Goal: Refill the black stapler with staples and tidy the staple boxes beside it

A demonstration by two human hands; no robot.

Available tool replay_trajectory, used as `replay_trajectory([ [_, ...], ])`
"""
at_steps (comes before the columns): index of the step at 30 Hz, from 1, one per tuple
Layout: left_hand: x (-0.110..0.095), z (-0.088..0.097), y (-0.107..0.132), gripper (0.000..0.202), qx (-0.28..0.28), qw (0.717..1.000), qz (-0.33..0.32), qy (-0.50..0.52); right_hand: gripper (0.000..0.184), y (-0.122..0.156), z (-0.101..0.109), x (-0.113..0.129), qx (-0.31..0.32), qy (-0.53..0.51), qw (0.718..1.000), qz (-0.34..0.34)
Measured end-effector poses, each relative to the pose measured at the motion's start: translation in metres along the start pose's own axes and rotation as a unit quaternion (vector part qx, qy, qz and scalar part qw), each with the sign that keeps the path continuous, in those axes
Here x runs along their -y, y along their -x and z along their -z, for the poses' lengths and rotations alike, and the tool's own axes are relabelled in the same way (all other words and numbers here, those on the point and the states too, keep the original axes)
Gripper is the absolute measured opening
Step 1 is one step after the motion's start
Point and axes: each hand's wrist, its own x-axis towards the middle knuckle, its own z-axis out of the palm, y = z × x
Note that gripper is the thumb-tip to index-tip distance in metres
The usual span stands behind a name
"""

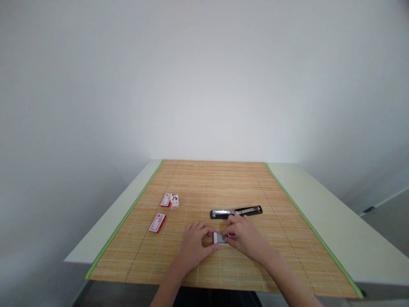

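A small red-and-white staple box (215, 238) lies on the bamboo mat between my hands, with grey rows of staples (220, 238) showing inside. My left hand (195, 242) grips the box's left end between thumb and fingers. Over the right part of the box, my right hand (243, 236) is closed in a pinch at the staples, and its fingers hide much of that end. Just beyond my right hand rests a black stapler (223, 214), opened out flat with its metal magazine showing.
To the left on the bamboo mat (198, 183) lie two flat red-and-white boxes, one nearer (157, 223) and one farther (166, 200). A small white box (174, 201) touches the farther one. White table top (306, 200) shows beside the mat's green edging. A wall stands behind.
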Motion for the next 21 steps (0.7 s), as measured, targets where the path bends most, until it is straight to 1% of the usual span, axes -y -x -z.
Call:
replay_trajectory([
  [2,-0.001,0.0,0.0,0.036,-0.001,1.0,0.0,0.001,0.013,-0.011,0.001,0.005,0.029,0.037,0.999,0.019],
  [4,-0.001,0.0,0.0,0.035,-0.001,1.0,0.002,0.002,0.011,-0.018,0.001,0.009,0.045,0.056,0.997,0.034],
  [6,-0.001,0.0,0.0,0.034,0.0,1.0,0.005,0.002,0.011,-0.021,0.0,0.01,0.045,0.055,0.996,0.051],
  [8,-0.001,0.0,0.0,0.033,-0.001,1.0,0.006,0.003,0.011,-0.021,0.001,0.01,0.031,0.03,0.997,0.06],
  [10,-0.001,0.0,0.0,0.034,-0.003,1.0,0.005,0.006,0.01,-0.018,0.002,0.007,0.008,-0.012,0.999,0.046],
  [12,-0.001,0.0,0.0,0.035,-0.003,1.0,0.005,0.008,0.011,-0.012,0.005,0.001,-0.018,-0.051,0.998,0.016],
  [16,-0.001,-0.001,0.0,0.034,-0.006,1.0,0.008,0.007,0.016,0.004,0.008,-0.013,-0.048,-0.089,0.995,-0.027],
  [21,-0.002,0.0,0.0,0.033,-0.003,1.0,0.01,0.011,0.013,0.022,-0.002,-0.027,-0.07,-0.108,0.99,-0.055],
])
